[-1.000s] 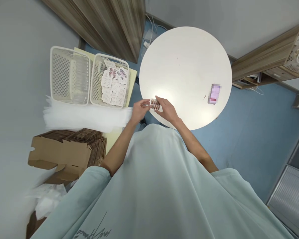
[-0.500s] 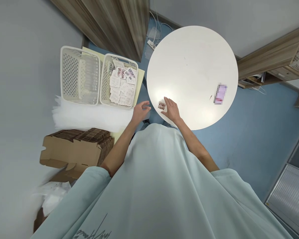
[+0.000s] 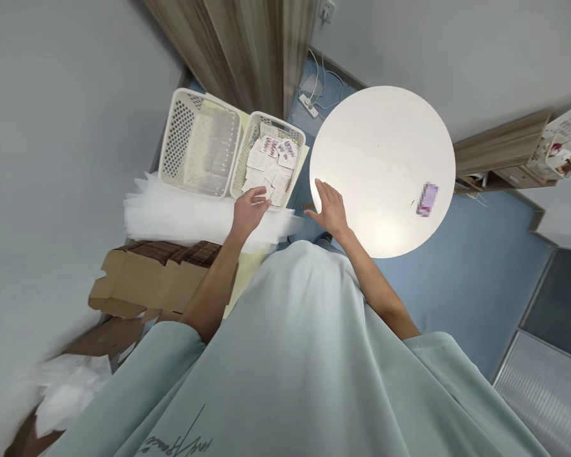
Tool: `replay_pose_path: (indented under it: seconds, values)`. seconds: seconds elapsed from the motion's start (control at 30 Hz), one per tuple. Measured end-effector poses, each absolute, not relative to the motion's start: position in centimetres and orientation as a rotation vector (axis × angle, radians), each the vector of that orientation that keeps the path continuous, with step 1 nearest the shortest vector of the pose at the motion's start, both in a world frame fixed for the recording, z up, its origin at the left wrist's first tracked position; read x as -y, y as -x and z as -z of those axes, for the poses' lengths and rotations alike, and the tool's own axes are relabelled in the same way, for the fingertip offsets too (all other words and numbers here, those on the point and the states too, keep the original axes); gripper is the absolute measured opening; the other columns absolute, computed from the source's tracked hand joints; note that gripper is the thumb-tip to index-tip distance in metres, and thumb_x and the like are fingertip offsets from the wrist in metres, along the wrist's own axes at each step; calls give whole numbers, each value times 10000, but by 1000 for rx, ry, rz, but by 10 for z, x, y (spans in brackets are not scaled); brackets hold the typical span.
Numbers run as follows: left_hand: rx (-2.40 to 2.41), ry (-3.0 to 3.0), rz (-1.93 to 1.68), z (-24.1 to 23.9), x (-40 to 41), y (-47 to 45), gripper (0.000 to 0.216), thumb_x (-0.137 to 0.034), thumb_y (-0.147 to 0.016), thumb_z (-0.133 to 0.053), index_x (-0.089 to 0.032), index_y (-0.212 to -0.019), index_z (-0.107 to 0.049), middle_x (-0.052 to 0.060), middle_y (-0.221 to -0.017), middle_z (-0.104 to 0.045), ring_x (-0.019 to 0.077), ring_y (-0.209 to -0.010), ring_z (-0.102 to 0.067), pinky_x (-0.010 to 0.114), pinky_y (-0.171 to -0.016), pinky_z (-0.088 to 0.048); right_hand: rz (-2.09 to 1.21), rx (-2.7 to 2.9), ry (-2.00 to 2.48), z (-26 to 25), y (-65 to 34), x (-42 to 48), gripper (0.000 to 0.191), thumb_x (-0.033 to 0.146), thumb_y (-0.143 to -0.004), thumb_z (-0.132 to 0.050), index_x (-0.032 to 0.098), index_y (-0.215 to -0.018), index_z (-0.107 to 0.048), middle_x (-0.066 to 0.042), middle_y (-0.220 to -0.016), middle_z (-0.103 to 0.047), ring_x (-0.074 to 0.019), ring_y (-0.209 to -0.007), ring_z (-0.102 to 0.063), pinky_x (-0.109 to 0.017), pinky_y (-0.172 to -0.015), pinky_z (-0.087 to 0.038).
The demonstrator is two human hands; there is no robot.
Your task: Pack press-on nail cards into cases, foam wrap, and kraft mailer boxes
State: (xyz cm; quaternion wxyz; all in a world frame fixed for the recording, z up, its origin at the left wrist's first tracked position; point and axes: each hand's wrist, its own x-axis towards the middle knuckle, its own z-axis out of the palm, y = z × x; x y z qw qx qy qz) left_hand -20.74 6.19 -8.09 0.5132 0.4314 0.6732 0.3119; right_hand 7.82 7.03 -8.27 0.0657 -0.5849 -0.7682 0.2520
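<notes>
My left hand [image 3: 250, 209] is in the air over the near edge of the right-hand white basket [image 3: 291, 125], its fingers loosely bent and apart, holding nothing visible. Inside that basket lies a pile of white cards [image 3: 262, 157]; on top are a card of reddish false nails [image 3: 269, 146] and a card of purple ones [image 3: 288, 152]. My right hand [image 3: 332, 209] is open at the left edge of the round white table [image 3: 380, 139], fingers stretched and thumb apart. Just beyond its thumb shows a thin brownish sliver [image 3: 308, 206], too small to name.
Left of the card basket stands another white basket [image 3: 176, 143] with clear plastic pieces. White sheets [image 3: 190, 216] and folded cardboard boxes [image 3: 147, 279] lie nearer me. A blurred purple object [image 3: 427, 200] is on the table's right side. A power strip [image 3: 308, 106] lies on the floor.
My left hand has moved left to the basket. The small set of brown false nails no longer shows on the table beside my right hand. The view has shifted.
</notes>
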Motion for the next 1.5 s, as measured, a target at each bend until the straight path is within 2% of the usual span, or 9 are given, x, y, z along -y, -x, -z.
replay_pose_path:
  seconds: [0.13, 0.2, 0.4, 0.53, 0.67, 0.9, 1.13, 1.27, 1.5]
  values:
    - [-1780, -1083, -783, 95, -70, 262, 505, -272, -906, -747, -189, -1405, -728, 147, -1484, -753, 300, -1303, -752, 477, -1172, -629, -741, 2381, 1677, 74, -41, -81, 937, 566, -1084, -687, 205, -1851, -289, -185, -1858, -436, -409, -1747, -378, -669, -1424, -320]
    - [-1895, -1137, -771, 103, -75, 289, 571, -284, -904, -767, -183, -1462, -700, 172, -1523, -721, 333, -1372, -714, 512, -1229, -586, -744, 2413, 1634, 71, -25, -85, 939, 609, -1089, -678, 207, -1848, -299, -190, -1851, -446, -410, -1744, -380, -671, -1426, -312]
    - [-2108, -1258, -483, 119, -91, 340, 922, -514, -820, -920, -125, -1586, -584, 299, -1613, -610, 505, -1621, -480, 690, -1413, -276, -771, 2470, 1588, 57, 8, -88, 936, 651, -1099, -655, 228, -1853, -296, -178, -1846, -454, -405, -1752, -367, -662, -1439, -285]
    - [-2074, -1297, -300, 125, -98, 342, 1024, -643, -828, -885, -75, -1602, -529, 339, -1582, -625, 520, -1623, -480, 721, -1429, -159, -801, 2470, 1624, 46, 15, -88, 941, 641, -1100, -649, 259, -1866, -259, -155, -1852, -449, -411, -1760, -350, -673, -1446, -275]
    - [-2058, -1276, -300, 132, -106, 336, 1015, -658, -813, -878, -90, -1584, -546, 315, -1540, -662, 507, -1590, -518, 694, -1426, -202, -813, 2465, 1647, 40, 16, -88, 937, 632, -1099, -657, 262, -1865, -263, -153, -1848, -456, -413, -1754, -358, -685, -1448, -267]
    - [-2042, -1255, -288, 144, -126, 333, 1009, -485, -794, -906, -25, -1606, -524, 362, -1582, -616, 548, -1561, -528, 679, -1379, -337, -791, 2441, 1698, 37, 13, -85, 903, 561, -1082, -711, 244, -1841, -340, -154, -1826, -490, -415, -1738, -384, -687, -1454, -257]
    - [-2069, -1151, -408, 153, -129, 331, 1068, -581, -778, -936, -49, -1602, -513, 376, -1559, -628, 582, -1567, -522, 748, -1351, -359, -790, 2433, 1697, 37, 7, -80, 865, 522, -1084, -713, 240, -1827, -371, -151, -1818, -501, -400, -1737, -393, -660, -1454, -274]
    - [-2102, -1142, -399, 149, -127, 329, 1081, -557, -767, -943, -52, -1614, -499, 374, -1581, -617, 566, -1585, -521, 742, -1355, -360, -807, 2435, 1673, 38, 5, -78, 883, 478, -1071, -729, 251, -1835, -349, -151, -1817, -502, -406, -1738, -389, -680, -1447, -277]
    - [-2211, -1103, -339, 127, -131, 314, 1179, -426, -733, -930, 45, -1672, -395, 414, -1566, -609, 577, -1572, -547, 709, -1346, -405, -800, 2427, 1632, 34, -2, -72, 908, 379, -1034, -777, 253, -1832, -362, -144, -1810, -509, -397, -1734, -395, -657, -1444, -293]
